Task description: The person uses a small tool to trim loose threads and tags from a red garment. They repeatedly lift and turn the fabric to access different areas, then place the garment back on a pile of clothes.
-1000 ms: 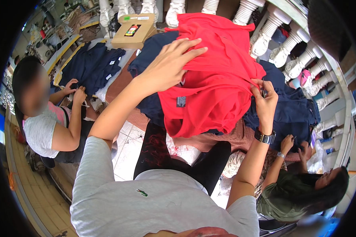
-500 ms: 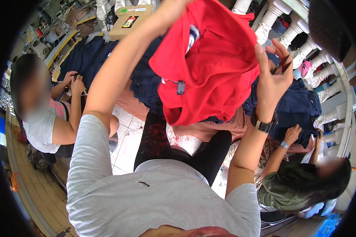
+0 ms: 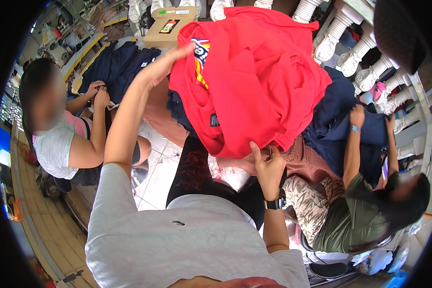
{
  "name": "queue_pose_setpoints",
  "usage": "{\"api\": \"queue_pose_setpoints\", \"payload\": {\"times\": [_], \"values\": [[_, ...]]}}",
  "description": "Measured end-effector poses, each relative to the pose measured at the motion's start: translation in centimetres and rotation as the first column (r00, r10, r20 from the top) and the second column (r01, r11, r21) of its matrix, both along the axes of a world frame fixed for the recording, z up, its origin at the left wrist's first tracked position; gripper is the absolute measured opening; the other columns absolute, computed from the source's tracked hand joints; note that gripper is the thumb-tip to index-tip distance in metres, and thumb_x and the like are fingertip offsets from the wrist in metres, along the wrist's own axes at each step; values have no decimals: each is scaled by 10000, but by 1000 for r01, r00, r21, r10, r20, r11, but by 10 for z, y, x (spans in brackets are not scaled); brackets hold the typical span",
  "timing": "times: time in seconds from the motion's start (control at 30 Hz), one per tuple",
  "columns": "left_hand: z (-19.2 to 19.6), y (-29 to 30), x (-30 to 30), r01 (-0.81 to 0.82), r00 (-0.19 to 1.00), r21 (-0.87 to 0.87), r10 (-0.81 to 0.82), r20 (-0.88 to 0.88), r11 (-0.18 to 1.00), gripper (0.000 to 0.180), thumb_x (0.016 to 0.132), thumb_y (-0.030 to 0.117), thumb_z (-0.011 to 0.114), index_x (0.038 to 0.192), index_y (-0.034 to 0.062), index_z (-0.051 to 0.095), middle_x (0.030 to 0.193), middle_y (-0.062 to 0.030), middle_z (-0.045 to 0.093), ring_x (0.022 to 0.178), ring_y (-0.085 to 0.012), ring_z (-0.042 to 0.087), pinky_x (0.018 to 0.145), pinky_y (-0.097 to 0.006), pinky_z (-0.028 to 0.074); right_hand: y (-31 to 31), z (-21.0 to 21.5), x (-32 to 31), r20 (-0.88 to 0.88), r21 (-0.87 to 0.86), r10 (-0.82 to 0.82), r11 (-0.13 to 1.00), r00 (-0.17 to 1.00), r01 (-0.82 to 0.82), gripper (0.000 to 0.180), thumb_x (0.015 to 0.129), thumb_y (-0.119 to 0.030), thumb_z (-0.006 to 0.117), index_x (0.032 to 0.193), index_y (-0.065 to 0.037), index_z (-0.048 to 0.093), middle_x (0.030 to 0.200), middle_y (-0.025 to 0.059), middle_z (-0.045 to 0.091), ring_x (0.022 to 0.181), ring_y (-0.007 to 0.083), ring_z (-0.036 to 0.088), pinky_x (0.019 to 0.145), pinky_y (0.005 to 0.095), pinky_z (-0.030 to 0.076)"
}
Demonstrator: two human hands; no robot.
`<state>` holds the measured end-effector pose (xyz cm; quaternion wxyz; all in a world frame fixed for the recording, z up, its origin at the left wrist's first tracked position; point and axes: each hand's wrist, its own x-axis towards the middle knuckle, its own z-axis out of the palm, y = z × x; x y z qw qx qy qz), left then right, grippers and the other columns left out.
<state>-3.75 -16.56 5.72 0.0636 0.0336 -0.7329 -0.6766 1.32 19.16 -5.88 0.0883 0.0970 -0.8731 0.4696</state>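
A red knit garment (image 3: 269, 81), perhaps a shirt, spreads in loose folds in front of me. A colourful print (image 3: 200, 60) shows at its left side, and a small dark label (image 3: 213, 120) lies near its lower left edge. My left hand (image 3: 170, 61) rests against the left side by the print, fingers stretched out. My right hand (image 3: 270, 170) is at the near hem, thumb and fingers closed on the red cloth. A thin metal piece (image 3: 270, 151) shows between those fingers; its kind is too small to make out.
Navy garments (image 3: 329, 132) lie piled at right, where a person in green (image 3: 350, 216) handles one. At left another person (image 3: 57, 153) works on navy cloth (image 3: 110, 67). A cardboard box (image 3: 165, 31) and white balusters (image 3: 331, 41) stand behind. Brown cloth (image 3: 151, 115) covers the table.
The red garment has come down and spread out flatter. My right hand has moved from its upper right edge to the near hem; my left hand has lowered. The person at right has reached farther forward.
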Motion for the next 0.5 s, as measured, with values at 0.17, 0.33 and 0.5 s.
{"api": "queue_pose_setpoints", "payload": {"times": [0.17,0.33,0.5], "values": [[-1,11,7,-1,995,112,-10,99,994,586,971,437,632,1360,7,544,1313,-119,635,1163,-181,634,1020,-340,501,-18,-21,3,208,-573,239,816,948,-80,417,866,-299,806,1053,51,677,858,40,710,703,55,557,653,231,444],[22,-30,29,231,968,532,-138,-210,815,480,1052,393,497,1331,7,557,1285,-128,654,1119,-198,665,988,-370,545,1,67,23,197,-812,348,581,916,-46,164,921,-120,734,1053,-43,675,880,-41,671,733,23,572,625,198,446],[109,-14,34,678,677,399,-314,-666,617,484,1044,408,480,1330,26,565,1322,-150,617,1207,-294,603,1063,-423,470,71,217,-34,-568,-734,359,187,741,-653,164,1032,-191,550,1066,-56,637,705,-45,568,445,29,378,407,180,317]]}}
